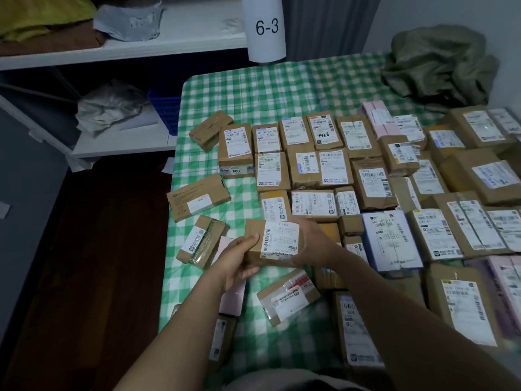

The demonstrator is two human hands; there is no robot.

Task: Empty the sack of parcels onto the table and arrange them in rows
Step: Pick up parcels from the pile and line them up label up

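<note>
A brown cardboard parcel (255,244) with a white shipping label is held above the near left part of the table (253,88), which has a green checked cloth. My left hand (236,261) grips its left end, thumb on top. My right hand (313,244) grips its right end. Several labelled brown parcels (315,165) lie side by side in rows across the middle and right. The olive green sack (437,66) lies crumpled at the far right corner.
Loose parcels lie askew along the table's left edge (197,197), and one (287,297) below the held parcel. White shelves (121,49) with bags stand to the left, beside a post marked 6-3 (266,26). Dark floor (84,249) lies left of the table.
</note>
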